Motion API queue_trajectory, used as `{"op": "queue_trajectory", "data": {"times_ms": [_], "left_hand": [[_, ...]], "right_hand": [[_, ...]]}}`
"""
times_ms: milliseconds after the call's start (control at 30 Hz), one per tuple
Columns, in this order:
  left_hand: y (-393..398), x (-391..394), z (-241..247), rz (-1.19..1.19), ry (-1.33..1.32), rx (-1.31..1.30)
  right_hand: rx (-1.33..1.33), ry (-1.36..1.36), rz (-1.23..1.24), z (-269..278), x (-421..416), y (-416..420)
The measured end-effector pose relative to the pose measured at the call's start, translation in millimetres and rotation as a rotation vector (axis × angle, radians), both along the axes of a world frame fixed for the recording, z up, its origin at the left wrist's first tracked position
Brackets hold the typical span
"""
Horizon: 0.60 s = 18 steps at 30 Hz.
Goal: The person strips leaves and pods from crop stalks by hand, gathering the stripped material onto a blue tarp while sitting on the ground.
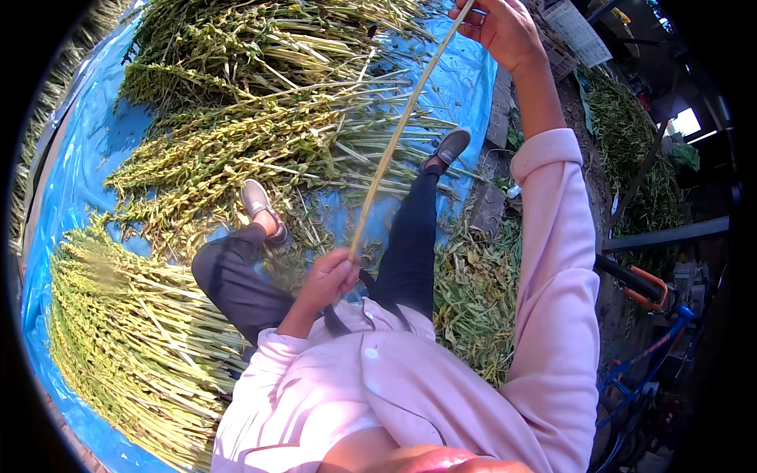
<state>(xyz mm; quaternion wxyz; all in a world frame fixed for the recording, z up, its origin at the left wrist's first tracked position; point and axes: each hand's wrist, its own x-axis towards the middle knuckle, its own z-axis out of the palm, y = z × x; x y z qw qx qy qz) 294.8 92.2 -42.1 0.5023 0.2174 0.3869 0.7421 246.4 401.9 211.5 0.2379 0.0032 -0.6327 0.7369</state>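
A long, pale, leafless plant stalk [403, 121] runs diagonally up in front of my body. My left hand [331, 277] is closed around its lower end, near my waist. At the top edge of the view, my right hand [502, 29] has its fingers curled at the stalk's upper part, the arm stretched out. What lies beyond that hand is cut off by the frame. Beneath the stalk, cut seed-pod plants [236, 159], which look like sesame, lie across a blue tarp [89, 154]. Beside my left leg rests a neater bundle of similar stalks [148, 331].
A larger, darker plant heap [248, 53] is at the far side. Loose stripped leaves [473, 301] lie right of my right leg. Further right are a white plastic crate [573, 32], more green plants [627, 159] and a blue bicycle frame [644, 355]. My shoes [452, 145] are among the stalks.
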Motion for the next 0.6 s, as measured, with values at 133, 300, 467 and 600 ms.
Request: {"op": "queue_trajectory", "data": {"times_ms": [133,300,467,600], "left_hand": [[-23.6,-12.1,7.8,0.219,-0.001,0.021],[-43.8,-34.3,18.7,0.303,-0.065,-0.028],[-65.5,-57.8,17.4,0.42,-0.06,0.052],[-110.3,-83.3,24.6,0.682,-0.012,0.092]], "right_hand": [[0.294,-0.237,-0.024,-43.0,-12.9,17.8],[0.258,-0.468,-0.019,-83.7,-5.6,7.8],[0.2,-0.687,-0.047,-130.5,21.6,18.0],[0.125,-0.717,-0.05,-165.4,34.6,21.3]]}}
